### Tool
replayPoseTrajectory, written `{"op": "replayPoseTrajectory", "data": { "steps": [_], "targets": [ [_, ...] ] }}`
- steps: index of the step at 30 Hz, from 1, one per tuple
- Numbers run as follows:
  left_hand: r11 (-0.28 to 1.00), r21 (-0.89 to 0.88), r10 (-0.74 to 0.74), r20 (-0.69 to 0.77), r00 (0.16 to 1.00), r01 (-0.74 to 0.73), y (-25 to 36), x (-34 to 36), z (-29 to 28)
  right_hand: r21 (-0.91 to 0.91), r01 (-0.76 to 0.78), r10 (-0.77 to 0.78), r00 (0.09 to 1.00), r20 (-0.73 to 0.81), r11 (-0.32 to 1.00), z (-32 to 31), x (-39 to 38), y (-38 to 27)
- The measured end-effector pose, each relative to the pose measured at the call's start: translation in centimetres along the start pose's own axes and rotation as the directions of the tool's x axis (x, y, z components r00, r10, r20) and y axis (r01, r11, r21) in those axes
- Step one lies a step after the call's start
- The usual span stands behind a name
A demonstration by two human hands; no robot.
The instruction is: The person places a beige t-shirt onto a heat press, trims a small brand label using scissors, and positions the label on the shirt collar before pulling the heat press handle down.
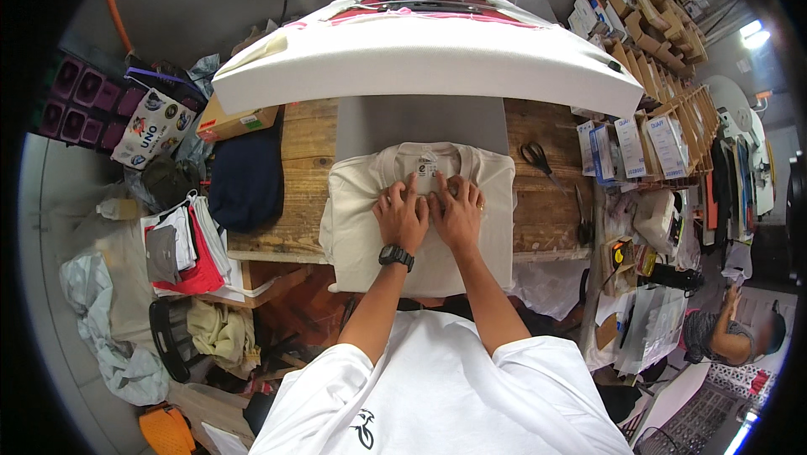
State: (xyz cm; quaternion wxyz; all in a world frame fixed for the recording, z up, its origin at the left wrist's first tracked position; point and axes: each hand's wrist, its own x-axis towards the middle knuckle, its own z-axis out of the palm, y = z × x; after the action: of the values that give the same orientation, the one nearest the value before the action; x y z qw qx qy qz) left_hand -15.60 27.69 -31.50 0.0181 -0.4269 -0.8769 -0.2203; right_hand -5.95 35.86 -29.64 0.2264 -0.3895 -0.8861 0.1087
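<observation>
A beige T-shirt (357,224) lies spread over the grey lower plate (361,123) of what looks like a heat press, its collar pointing away from me. Small dark print marks (426,166) show inside the neck. My left hand (401,215) rests on the cloth just below the collar, index finger stretched toward the left side of the marks. Beside it, my right hand (457,215) lies the same way, index finger at their right side. Both hands are open, palms down, gripping nothing. A black watch (396,256) is on my left wrist.
The press's wide white-covered upper part (420,60) spans the far side. Black-handled scissors (538,157) and another pair (582,214) lie on the wooden table (307,169) to the right. Dark blue cloth (245,179) sits left; boxes (626,148) stand right. Another person (727,335) is far right.
</observation>
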Motion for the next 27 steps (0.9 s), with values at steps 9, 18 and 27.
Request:
{"op": "replayPoseTrajectory", "data": {
  "steps": [9, 18, 27],
  "targets": [
    [0.999, -0.038, 0.007, -0.004, 1.0, -0.007, -0.1, -0.2, 0.1, 0.009, -0.001, 0.001, 1.0, -0.013, 1.0, -0.2, -0.1, -0.1],
    [1.0, -0.029, 0.003, 0.003, 1.0, -0.003, -0.1, -0.3, 0.0, 0.02, 0.003, -0.003, 1.0, -0.007, 1.0, 0.3, -0.3, 0.2],
    [1.0, -0.011, 0.026, -0.044, 0.999, -0.026, -0.2, -0.4, 0.2, 0.011, -0.013, 0.013, 1.0, 0.028, 1.0, 0.0, -0.3, -0.1]
  ]
}}
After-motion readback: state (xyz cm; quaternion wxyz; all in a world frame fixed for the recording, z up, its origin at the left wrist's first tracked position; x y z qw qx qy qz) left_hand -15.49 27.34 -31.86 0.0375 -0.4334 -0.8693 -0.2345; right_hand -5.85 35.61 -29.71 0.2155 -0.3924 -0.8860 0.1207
